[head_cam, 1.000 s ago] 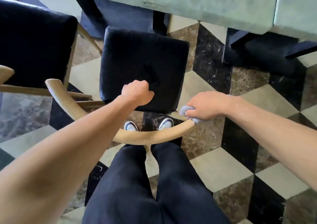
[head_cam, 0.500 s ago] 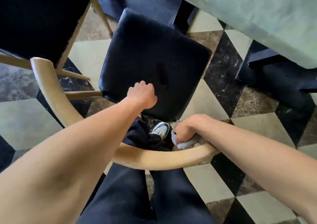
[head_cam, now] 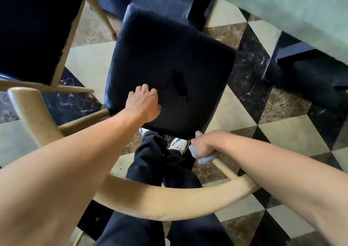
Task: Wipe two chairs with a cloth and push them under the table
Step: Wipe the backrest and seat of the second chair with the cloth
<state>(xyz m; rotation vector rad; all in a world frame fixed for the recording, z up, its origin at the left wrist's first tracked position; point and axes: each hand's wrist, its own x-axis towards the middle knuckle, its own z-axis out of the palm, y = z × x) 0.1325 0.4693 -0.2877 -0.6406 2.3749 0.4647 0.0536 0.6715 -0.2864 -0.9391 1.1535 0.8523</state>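
The chair (head_cam: 169,72), dark-cushioned with a curved wooden backrest (head_cam: 160,200) nearest the person, faces the pale green table (head_cam: 291,16) at upper right, seat corner tilted toward it. The left hand (head_cam: 144,102) rests curled on the seat's near edge, holding nothing visible. The right hand (head_cam: 204,144) grips a light blue cloth (head_cam: 206,159) against the wooden spindle (head_cam: 224,168). 1 neighbouring chair (head_cam: 33,29) stands at upper left. No writing is readable.

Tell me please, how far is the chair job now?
Done: cannot tell which parts are already wiped. In hand: right hand grips the cloth on a wooden support of the near chair; left hand rests on its seat. Left: both this chair and the second chair stand out from the table, not pushed under.
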